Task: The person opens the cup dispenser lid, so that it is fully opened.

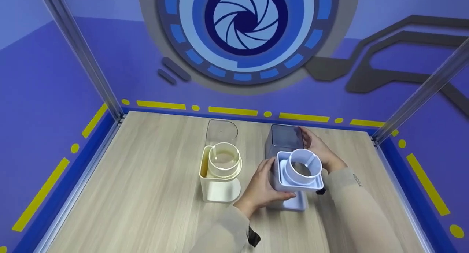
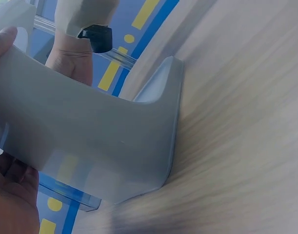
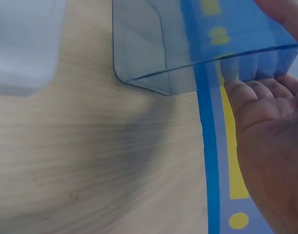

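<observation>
A pale blue plastic stand [image 1: 296, 188] has a tray-like top with an upright round ring and a flat foot below. My left hand [image 1: 262, 187] grips its left side, thumb across the front and fingers round behind. In the left wrist view the curved body of this stand [image 2: 90, 126] fills the left half, its foot close over the tabletop. Just behind it, my right hand [image 1: 320, 150] holds a see-through smoky-blue box [image 1: 287, 137] by its right side. In the right wrist view, thumb and fingers lie on opposite sides of the box [image 3: 188, 58].
To the left stands a similar cream stand [image 1: 210, 189] with a ring on top. A clear, round-cornered container [image 1: 221, 130] is behind it. The wood-grain tabletop [image 1: 146, 187] is bounded by blue panels [image 1: 44, 117] and metal posts [image 1: 82, 55].
</observation>
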The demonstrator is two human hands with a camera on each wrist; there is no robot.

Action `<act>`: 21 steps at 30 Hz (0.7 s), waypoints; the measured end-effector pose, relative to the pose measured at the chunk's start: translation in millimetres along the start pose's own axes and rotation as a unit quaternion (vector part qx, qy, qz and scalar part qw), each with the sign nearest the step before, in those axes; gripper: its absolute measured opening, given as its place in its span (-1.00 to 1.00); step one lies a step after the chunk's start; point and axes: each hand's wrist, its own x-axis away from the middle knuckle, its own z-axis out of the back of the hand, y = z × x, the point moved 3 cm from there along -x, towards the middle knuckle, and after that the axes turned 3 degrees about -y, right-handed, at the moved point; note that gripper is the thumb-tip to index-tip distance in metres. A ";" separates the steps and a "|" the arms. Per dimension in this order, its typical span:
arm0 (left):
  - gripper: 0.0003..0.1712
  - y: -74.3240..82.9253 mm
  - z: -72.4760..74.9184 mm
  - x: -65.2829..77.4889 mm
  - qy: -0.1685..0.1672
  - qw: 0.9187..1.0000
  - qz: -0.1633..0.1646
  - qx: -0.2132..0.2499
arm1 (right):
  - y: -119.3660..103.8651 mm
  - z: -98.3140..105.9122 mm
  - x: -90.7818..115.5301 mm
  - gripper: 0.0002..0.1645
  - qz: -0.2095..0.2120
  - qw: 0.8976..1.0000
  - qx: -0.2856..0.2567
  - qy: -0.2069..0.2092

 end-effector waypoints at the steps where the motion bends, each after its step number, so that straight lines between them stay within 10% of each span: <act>1: 0.53 0.3 0.3 0.3 0.000 1.000 -0.002 -0.002 | 0.5 -0.4 0.7 0.42 -0.002 1.000 -0.001 0.001; 13: 0.64 9.1 4.9 0.1 -0.016 1.000 -0.001 0.018 | -6.8 -2.9 15.2 0.48 0.001 1.000 -0.012 0.004; 21: 0.60 21.9 18.5 2.6 -0.010 0.999 -0.006 0.032 | -26.4 -2.0 32.6 0.11 -0.011 0.999 -0.018 0.048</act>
